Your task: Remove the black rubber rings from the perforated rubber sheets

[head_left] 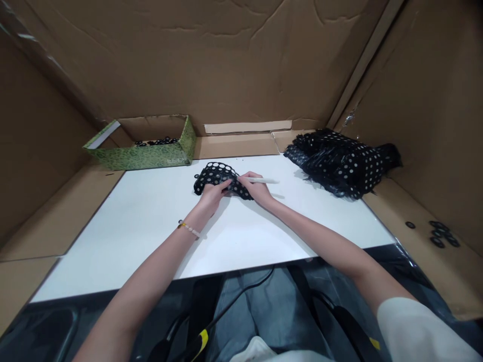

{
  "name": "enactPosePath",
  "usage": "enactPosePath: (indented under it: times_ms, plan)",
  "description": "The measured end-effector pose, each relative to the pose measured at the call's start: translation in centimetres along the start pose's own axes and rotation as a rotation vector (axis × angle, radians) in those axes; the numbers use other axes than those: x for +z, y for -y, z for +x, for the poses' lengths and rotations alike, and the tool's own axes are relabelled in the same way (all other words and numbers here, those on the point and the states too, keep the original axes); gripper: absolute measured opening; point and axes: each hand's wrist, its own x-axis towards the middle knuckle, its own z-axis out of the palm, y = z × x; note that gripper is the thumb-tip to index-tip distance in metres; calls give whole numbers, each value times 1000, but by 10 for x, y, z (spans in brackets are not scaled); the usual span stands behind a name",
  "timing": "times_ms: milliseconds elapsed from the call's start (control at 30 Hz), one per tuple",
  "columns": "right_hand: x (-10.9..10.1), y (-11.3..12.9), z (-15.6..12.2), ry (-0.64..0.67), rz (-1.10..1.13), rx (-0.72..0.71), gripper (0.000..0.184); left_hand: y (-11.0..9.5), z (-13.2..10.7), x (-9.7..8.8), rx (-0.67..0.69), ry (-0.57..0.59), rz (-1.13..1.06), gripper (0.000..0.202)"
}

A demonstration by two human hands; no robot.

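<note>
A black perforated sheet (213, 177) full of round holes lies crumpled on the white board (151, 221). My left hand (213, 195) pinches its near edge, fingers closed on it. My right hand (255, 188) rests against the sheet's right side and grips a thin white stick (264, 180) that points to the right.
A pile of black perforated sheets (339, 158) sits at the right rear of the board. A green box (151, 153) with small black rings in it stands at the back left. Several loose black rings (439, 234) lie on the cardboard at right. Cardboard walls (234, 60) surround the board.
</note>
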Motion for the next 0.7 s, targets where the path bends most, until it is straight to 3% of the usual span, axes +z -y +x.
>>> enactPosePath:
  times_ms: [167, 233, 333, 433, 567, 700]
  plan:
    - [-10, 1, 10, -149, 243, 172, 29, -14, 3, 2, 137, -84, -242, 20]
    - [-11, 3, 11, -100, 379, 287, 28, -19, 1, 3, 156, -89, -311, 21]
    - [-8, 8, 8, 89, 596, 410, 29, -23, -3, 4, 150, -48, -307, 18]
    - [-5, 14, 3, 190, 710, 407, 34, -21, -4, 5, 141, -24, -256, 18]
    - [-5, 17, 2, 153, 592, 344, 37, -18, -4, 6, 143, -65, -252, 21]
    - [-5, 14, 4, 158, 545, 325, 40, -18, -5, 7, 126, 0, -272, 19]
